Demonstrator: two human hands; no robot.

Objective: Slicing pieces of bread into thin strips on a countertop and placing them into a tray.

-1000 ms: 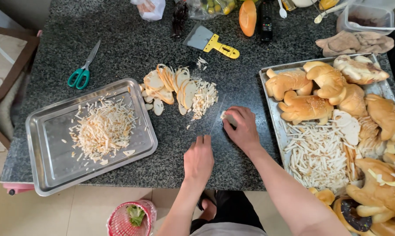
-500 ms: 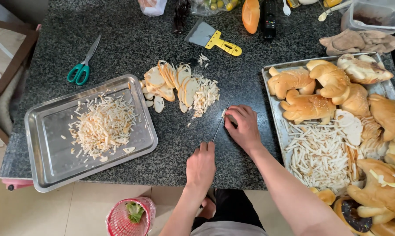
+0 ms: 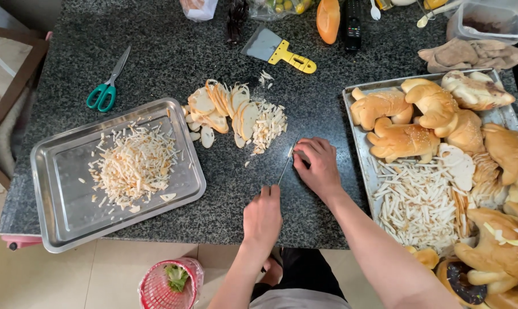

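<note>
— Where do we stand with the cutting?

— Our left hand (image 3: 263,216) is clenched round the handle of the knife (image 3: 288,162), its blade lying on the granite counter (image 3: 156,51) and pointing away from us. Our right hand (image 3: 319,166) presses down at the blade's tip on a small bit of bread; we cannot tell whether those fingers pinch it or only hold it flat.

— How much is done?

— We judge it roughly midway. Left of the knife, the steel tray (image 3: 58,206) holds one heap of bread strips (image 3: 134,166). Just beyond the knife lies a fan of bread slices (image 3: 221,109) with a small pile of cut strips (image 3: 268,123) beside it, so the slices remain uncut.

— And to the right of the knife?

— A second tray (image 3: 359,146) carries another bed of strips (image 3: 416,203) and whole shaped loaves (image 3: 402,140); we count at least eight, some cropped by the edge.

— Tools?

— One pair of green-handled scissors (image 3: 105,86) far left of the knife, one yellow-handled scraper (image 3: 279,50) beyond it.
</note>
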